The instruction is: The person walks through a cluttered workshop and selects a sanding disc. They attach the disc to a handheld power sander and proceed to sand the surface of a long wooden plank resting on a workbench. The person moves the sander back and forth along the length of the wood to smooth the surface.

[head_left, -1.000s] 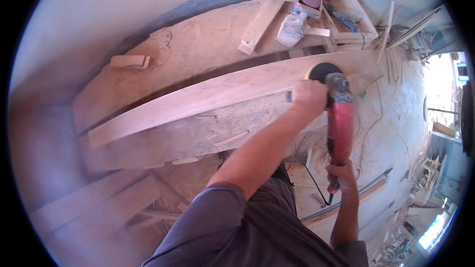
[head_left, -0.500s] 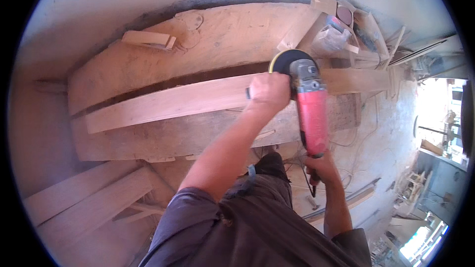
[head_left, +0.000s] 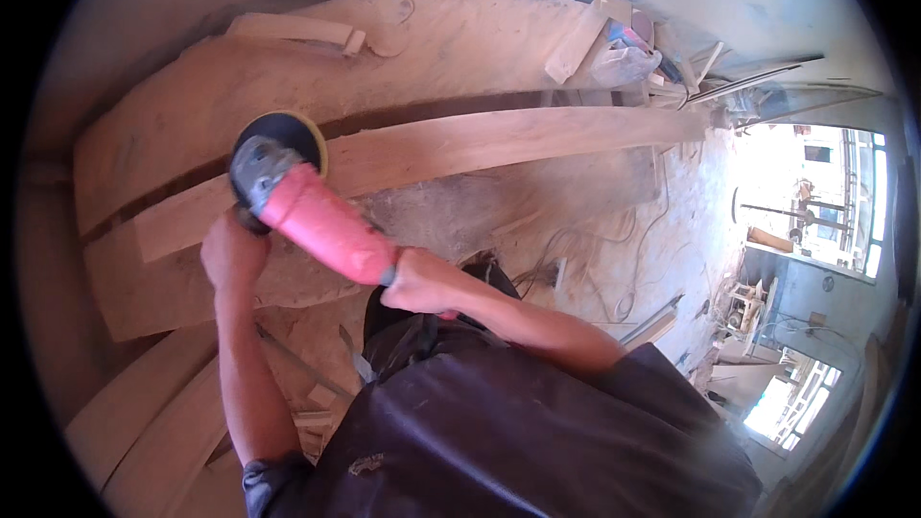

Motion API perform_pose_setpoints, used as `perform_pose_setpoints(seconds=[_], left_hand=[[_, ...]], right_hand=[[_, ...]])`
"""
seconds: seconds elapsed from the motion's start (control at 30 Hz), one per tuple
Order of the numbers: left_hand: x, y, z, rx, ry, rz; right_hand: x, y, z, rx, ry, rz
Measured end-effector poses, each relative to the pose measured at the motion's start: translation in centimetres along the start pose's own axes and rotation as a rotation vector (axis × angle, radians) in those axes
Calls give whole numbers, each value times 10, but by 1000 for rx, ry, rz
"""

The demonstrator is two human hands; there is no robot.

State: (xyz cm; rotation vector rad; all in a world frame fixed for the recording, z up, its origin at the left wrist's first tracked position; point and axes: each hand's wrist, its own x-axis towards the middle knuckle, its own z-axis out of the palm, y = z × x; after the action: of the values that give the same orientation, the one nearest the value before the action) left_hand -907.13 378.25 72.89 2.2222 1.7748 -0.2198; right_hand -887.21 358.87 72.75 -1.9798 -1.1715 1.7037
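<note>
A red and grey angle sander [head_left: 321, 221] is in both my hands. Its round black pad [head_left: 288, 134] with a yellowish rim lies over the left part of a long wooden plank [head_left: 432, 149]. At the sander's head, my left hand [head_left: 235, 249] is closed round the side handle, which it mostly hides. My right hand [head_left: 417, 280] wraps the rear grip near my waist. The plank lies lengthwise on a dusty wooden worktable [head_left: 192, 105], beside a dark gap in its top. Whether the pad touches the wood I cannot tell.
A wood offcut [head_left: 293, 29] lies on the table's far left. Across at the far right are a clear plastic bag [head_left: 622, 65] and scrap wood. Long boards [head_left: 144, 412] stand at lower left. A cord [head_left: 624, 230] trails over the floor on the right.
Both hands have carried the sander leftward along the plank, from its right part to its left part. The tool has swung so its body slants down to the right. The view has shifted too.
</note>
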Motion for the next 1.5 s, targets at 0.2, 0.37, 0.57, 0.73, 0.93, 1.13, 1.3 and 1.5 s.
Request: perform_pose_setpoints(seconds=[0.2,0.37,0.57,0.73,0.93,1.13,1.3,1.5], left_hand=[[-18,-43,9,-1,65,-36],[-43,74,29,-37,-67,169],[-92,269,60,-109,-366,501],[-116,326,70,-180,-424,547],[-130,259,66,-52,-283,275],[-138,201,67,-32,-97,129],[-144,256,76,-100,-234,216],[-138,348,82,-366,-321,503]], right_hand=[[9,-10,28,-69,-50,42],[-68,77,-7,40,133,108],[-190,190,-64,356,285,417],[-224,227,-96,495,354,506],[-193,216,-87,220,268,113],[-162,179,-89,71,168,60],[-193,220,-111,126,175,267],[-241,254,-142,385,327,478]])
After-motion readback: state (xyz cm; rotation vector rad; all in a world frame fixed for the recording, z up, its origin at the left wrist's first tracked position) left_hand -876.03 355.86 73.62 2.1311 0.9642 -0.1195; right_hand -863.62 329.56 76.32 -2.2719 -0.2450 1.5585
